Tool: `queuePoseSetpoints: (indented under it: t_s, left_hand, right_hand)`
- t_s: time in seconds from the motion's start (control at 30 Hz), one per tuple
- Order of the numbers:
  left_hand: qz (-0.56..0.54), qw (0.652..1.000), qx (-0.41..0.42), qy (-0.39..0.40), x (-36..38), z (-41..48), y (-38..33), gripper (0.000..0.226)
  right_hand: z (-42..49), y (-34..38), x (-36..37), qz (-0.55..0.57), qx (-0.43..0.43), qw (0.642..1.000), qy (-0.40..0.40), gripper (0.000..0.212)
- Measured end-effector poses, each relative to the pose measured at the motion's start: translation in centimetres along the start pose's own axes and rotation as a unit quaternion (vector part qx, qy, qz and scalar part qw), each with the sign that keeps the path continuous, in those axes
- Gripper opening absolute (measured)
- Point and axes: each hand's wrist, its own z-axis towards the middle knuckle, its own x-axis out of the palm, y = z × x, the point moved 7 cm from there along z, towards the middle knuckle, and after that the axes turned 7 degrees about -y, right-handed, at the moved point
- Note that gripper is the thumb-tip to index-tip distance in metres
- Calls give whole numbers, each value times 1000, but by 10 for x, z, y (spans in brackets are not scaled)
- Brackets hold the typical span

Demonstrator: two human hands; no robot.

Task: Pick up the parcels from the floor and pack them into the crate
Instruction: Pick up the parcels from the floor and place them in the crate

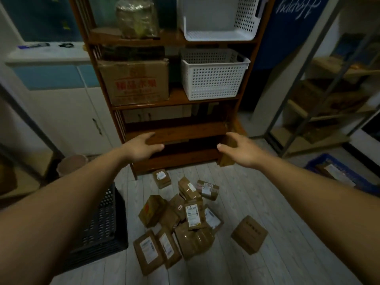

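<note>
Several brown parcels (185, 221) with white labels lie in a loose pile on the pale plank floor, below and between my arms. One brown box (248, 234) sits apart to the pile's right. A black perforated crate (102, 223) stands on the floor under my left forearm. At the right edge a blue crate (320, 161) has a labelled parcel inside. My left hand (139, 147) and my right hand (240, 150) are stretched forward at the height of the lowest shelf boards, fingers apart, holding nothing. A tan shape behind my right hand may be a parcel or the shelf's leg.
A wooden shelf unit (176, 97) stands straight ahead with a cardboard box (133, 81) and two white baskets (213, 75) on it. A metal rack (320, 112) is at the right, white cabinets (67, 116) at the left, a pinkish bin (71, 164) beside the shelf.
</note>
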Motion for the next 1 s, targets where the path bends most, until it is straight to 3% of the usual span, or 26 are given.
queuePoseSetpoints:
  t_s: [0.27,0.5,0.67,0.87,0.93,1.0]
  left_hand:
    - [-38,997,-52,31,123,90,62,67]
    - [-19,991,-120,49,288,169,186,71]
    - [-32,990,-123,63,410,228,273,86]
    - [-179,976,-115,43,521,273,328,100]
    - [-233,962,-133,43,548,285,347,79]
    - [-230,961,-137,61,568,288,355,42]
  right_hand:
    - [83,-96,109,-23,24,997,76,80]
    - [132,-240,277,12,45,989,137,82]
    - [146,-336,405,88,73,981,159,73]
    - [143,-416,517,111,86,971,192,67]
    - [142,-432,543,124,91,968,197,50]
    - [138,-444,565,135,104,966,195,56]
